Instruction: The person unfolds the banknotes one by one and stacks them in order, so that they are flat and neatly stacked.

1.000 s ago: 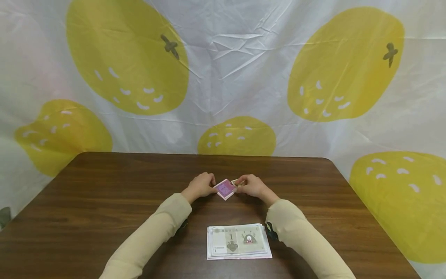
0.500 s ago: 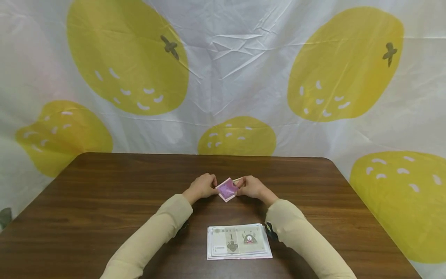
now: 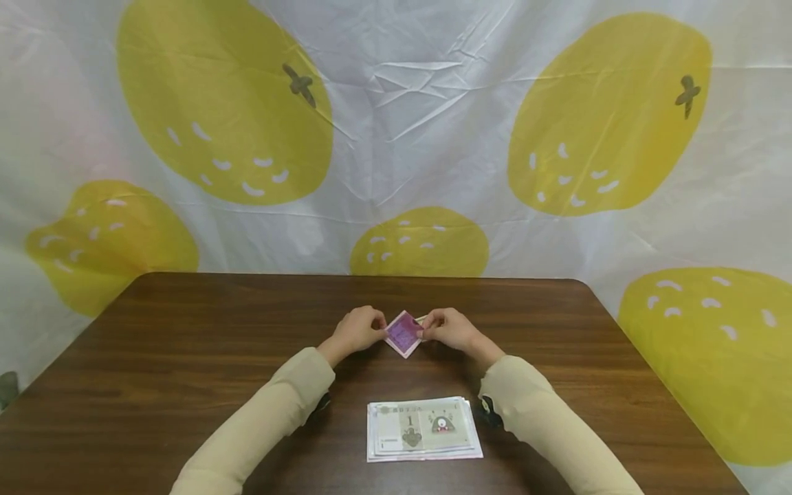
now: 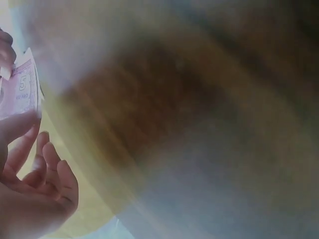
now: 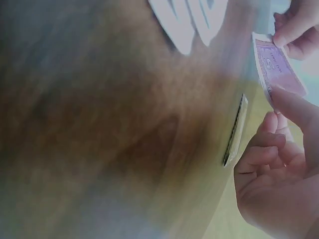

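Observation:
A small purple play banknote (image 3: 404, 335) is held up between both hands over the far half of the table. My left hand (image 3: 361, 328) pinches its left corner between thumb and forefinger. Opposite it, the thumb and forefinger of my right hand (image 3: 454, 330) pinch the right side. The left wrist view shows the banknote (image 4: 20, 92) with a pale border and a printed figure, the other fingers of the left hand (image 4: 37, 184) loosely bent below. A thin pale strip (image 5: 235, 130) with a dark edge shows beside the right hand (image 5: 279, 174) in the right wrist view.
Nearer the body, a stack of play banknotes (image 3: 423, 430) lies on the brown wooden table (image 3: 185, 344), a greenish one marked 1 on top. Behind the table's far edge hangs a white cloth (image 3: 421, 137) printed with yellow fruit.
The purple banknote has shifted slightly to the right and straightened, after bending a little half a second ago. Both hands keep their pinch; the stack stays put.

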A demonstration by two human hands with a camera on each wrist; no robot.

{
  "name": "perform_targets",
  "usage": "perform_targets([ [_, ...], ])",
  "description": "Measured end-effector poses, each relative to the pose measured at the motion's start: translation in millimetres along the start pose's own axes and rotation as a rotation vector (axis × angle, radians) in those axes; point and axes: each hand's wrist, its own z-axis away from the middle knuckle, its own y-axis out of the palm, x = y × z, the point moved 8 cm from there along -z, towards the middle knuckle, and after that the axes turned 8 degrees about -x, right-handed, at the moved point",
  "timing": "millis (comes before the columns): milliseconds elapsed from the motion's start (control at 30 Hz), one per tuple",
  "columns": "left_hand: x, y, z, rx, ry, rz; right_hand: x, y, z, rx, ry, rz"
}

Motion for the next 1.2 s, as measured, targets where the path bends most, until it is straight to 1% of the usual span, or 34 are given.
perform_targets([
  [100, -3.2, -1.6, 1.4, -0.013, 0.028, 0.089, 1, -5, 0.5, -0.026, -0.005, -0.062],
  [167, -4.7, -3.0, 2.6, -0.026, 0.039, 0.160, 0, -8, 1.3, -0.037, 0.009, -0.105],
  [267, -5.7, -6.0, 4.3, -0.046, 0.016, 0.277, 0, -11, 2.6, -0.052, 0.053, -0.212],
  [300, -5.2, -6.7, 4.7, -0.053, -0.003, 0.314, 0, -11, 3.1, -0.057, 0.070, -0.247],
  [400, -3.3, -7.2, 5.6, -0.067, -0.086, 0.476, 2, -13, 5.0, -0.063, 0.107, -0.349],
  [500, -0.9, -5.3, 6.3, -0.084, -0.159, 0.629, 4, -14, 7.4, -0.065, 0.138, -0.420],
  [567, 0.1, -4.8, 7.4, -0.100, -0.194, 0.697, 6, -15, 8.9, -0.072, 0.149, -0.452],
  [667, 1.7, -4.5, 9.1, -0.119, -0.244, 0.751, 8, -16, 11.6, -0.074, 0.152, -0.486],
  [767, 3.4, -3.1, 10.7, -0.128, -0.291, 0.796, 20, -19, 19.6, -0.068, 0.147, -0.501],
  [900, 4.6, -0.7, 11.1, -0.129, -0.321, 0.836, 34, -23, 28.4, -0.071, 0.140, -0.505],
  [967, 4.2, -0.2, 11.7, -0.124, -0.327, 0.835, 31, -24, 27.4, -0.083, 0.141, -0.501],
  [1100, 1.9, 0.9, 13.8, -0.104, -0.333, 0.818, 20, -23, 21.9, -0.115, 0.150, -0.505],
  [1200, -0.6, 2.9, 14.7, -0.081, -0.315, 0.815, 11, -23, 18.6, -0.132, 0.151, -0.513],
])
